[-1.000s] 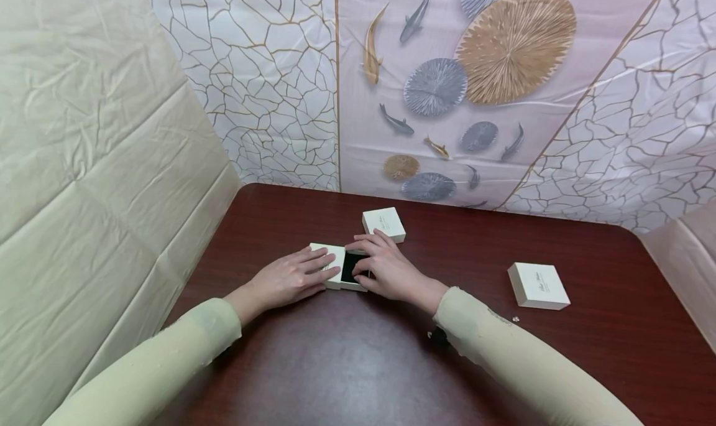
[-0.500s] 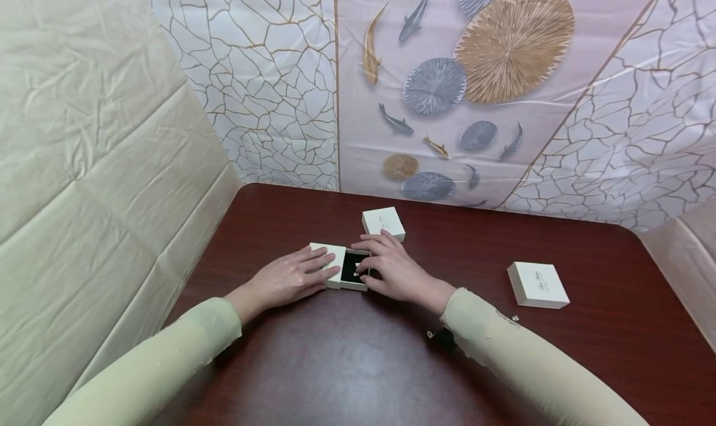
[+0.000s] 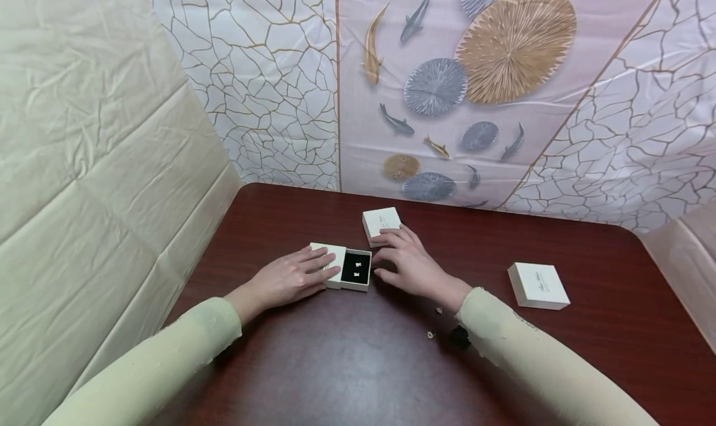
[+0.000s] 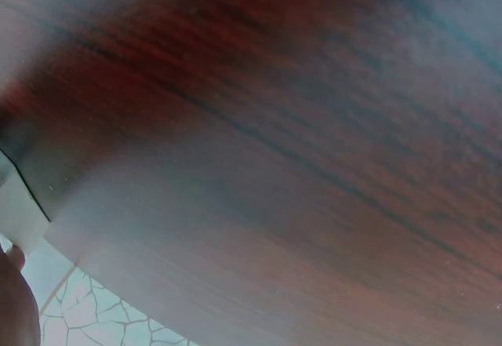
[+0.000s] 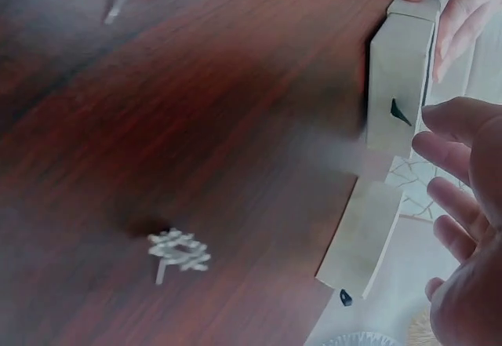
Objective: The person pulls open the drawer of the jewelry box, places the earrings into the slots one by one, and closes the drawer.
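Observation:
A white drawer-style jewelry box [image 3: 340,258] lies partly pulled out on the table. Its drawer [image 3: 355,286] has a black lining, where two small earrings [image 3: 357,270] sit one behind the other. My left hand [image 3: 288,280] rests flat on the box's outer sleeve, fingers spread over the top. Just right of the drawer is my right hand [image 3: 414,264], loosely bent and holding nothing; in the right wrist view its fingers [image 5: 451,150] are apart from the box. A black pull tab [image 5: 401,113] shows on the drawer's end. The left wrist view shows mostly blurred tabletop.
A second white box [image 3: 381,219] stands behind my right fingers, a third box [image 3: 539,286] farther right. Loose on the wood are one earring [image 3: 431,335], a small shiny piece [image 3: 439,311] and a black object [image 3: 460,337] near my right sleeve. Patterned cloth [image 3: 279,90] hangs behind the table.
My right hand has drawn back rightward from the drawer, uncovering the two earrings in the lining. The loose pieces by the right sleeve show more now. My left hand has stayed put.

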Action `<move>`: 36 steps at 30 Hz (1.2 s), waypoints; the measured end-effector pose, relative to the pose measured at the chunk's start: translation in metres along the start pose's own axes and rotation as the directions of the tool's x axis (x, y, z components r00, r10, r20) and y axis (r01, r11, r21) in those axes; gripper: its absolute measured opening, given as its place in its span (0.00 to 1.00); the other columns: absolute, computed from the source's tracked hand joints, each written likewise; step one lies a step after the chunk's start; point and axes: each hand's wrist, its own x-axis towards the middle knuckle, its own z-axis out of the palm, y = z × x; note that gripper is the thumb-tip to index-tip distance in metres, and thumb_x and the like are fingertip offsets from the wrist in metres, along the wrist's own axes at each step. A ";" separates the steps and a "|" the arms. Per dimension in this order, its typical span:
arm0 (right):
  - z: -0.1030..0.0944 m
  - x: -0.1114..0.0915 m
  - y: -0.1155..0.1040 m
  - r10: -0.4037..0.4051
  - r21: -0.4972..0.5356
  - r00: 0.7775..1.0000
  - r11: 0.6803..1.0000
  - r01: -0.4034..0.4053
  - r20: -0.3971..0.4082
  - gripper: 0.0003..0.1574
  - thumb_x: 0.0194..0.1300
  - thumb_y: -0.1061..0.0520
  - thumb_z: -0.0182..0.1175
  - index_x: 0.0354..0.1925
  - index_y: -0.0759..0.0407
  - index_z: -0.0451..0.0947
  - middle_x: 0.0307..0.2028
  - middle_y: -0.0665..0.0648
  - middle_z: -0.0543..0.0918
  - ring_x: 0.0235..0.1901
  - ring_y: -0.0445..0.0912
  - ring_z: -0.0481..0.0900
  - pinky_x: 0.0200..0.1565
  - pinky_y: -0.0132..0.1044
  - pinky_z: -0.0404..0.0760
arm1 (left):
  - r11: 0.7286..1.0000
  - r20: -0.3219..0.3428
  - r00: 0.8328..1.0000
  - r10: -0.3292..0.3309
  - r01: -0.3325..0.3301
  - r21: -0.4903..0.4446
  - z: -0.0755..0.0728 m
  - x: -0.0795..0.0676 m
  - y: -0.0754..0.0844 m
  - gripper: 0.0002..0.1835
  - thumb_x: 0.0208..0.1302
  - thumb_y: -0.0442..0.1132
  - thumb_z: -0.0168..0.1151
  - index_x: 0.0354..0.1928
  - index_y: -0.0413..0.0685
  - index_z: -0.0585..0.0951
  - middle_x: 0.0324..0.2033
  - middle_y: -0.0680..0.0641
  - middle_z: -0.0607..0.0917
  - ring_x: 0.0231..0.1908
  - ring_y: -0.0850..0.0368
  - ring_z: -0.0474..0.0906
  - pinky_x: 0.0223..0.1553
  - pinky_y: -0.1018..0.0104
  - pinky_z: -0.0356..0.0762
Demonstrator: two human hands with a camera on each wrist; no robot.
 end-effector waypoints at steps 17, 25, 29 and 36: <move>0.017 -0.004 0.000 0.031 0.016 0.998 0.999 -0.030 -0.048 0.04 0.54 0.55 0.70 0.30 0.52 0.84 0.55 0.57 0.78 0.62 0.55 0.68 0.66 0.62 0.55 | 1.000 0.004 1.000 -0.012 0.012 -0.002 0.001 -0.001 0.000 0.25 0.59 0.44 0.68 0.59 0.50 0.79 0.58 0.41 0.79 0.60 0.45 0.74 0.59 0.47 0.72; 0.020 0.000 -0.002 0.025 0.007 0.998 1.000 -0.024 -0.066 0.07 0.53 0.57 0.70 0.24 0.50 0.80 0.55 0.57 0.79 0.63 0.56 0.67 0.66 0.62 0.56 | 1.000 -0.004 1.000 -0.008 0.008 -0.005 0.001 0.000 0.001 0.26 0.57 0.43 0.70 0.59 0.49 0.79 0.57 0.40 0.79 0.60 0.44 0.74 0.58 0.46 0.73; 0.021 0.002 -0.003 0.030 0.007 0.997 1.000 -0.030 -0.064 0.07 0.53 0.58 0.69 0.24 0.50 0.80 0.56 0.57 0.79 0.64 0.56 0.66 0.66 0.62 0.55 | 1.000 -0.002 1.000 -0.009 0.009 -0.003 0.001 0.000 0.001 0.26 0.57 0.44 0.69 0.59 0.50 0.79 0.57 0.40 0.79 0.60 0.44 0.74 0.58 0.47 0.73; 0.023 0.010 -0.005 -0.003 -0.019 0.998 1.000 0.002 -0.068 0.08 0.52 0.59 0.69 0.22 0.50 0.79 0.55 0.57 0.78 0.63 0.58 0.67 0.65 0.65 0.56 | 1.000 -0.002 1.000 -0.008 0.008 0.010 0.002 0.000 0.000 0.26 0.57 0.44 0.69 0.59 0.49 0.79 0.57 0.40 0.80 0.60 0.45 0.74 0.58 0.48 0.73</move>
